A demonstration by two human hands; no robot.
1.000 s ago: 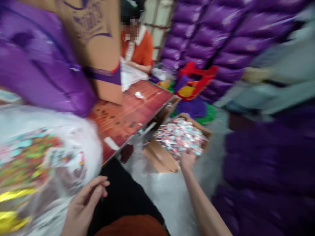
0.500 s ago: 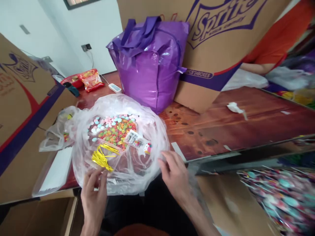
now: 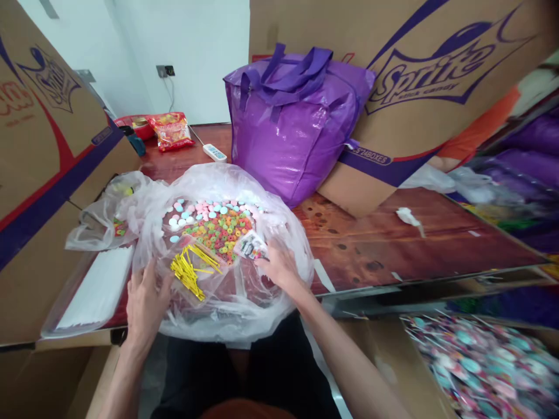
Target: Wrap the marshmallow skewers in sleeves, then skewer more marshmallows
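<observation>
Clear plastic bag (image 3: 218,329) spread mid-frame, left of centre. Left hand (image 3: 146,305) at its lower-left rim, fingers spread; yellow twist ties (image 3: 187,276) just to the right. Right hand (image 3: 282,265) the nearer to the printed packet (image 3: 248,245) — near frame centre, just left of the bent fingertips; pinched or not, cannot tell. Long axis slants gently — free end left and up, other end under the fingers.

Left hand (image 3: 146,299) and right hand (image 3: 277,262): bare. Left forearm (image 3: 120,378) and right forearm (image 3: 340,343): bare along their visible length, slim. Trousers (image 3: 196,372): black, plain, visible below the near edge of the tabletop (image 3: 367,238). Top (image 3: 248,410): rust-orange, visible as a curved strip; weave too blurred to assess.
</observation>
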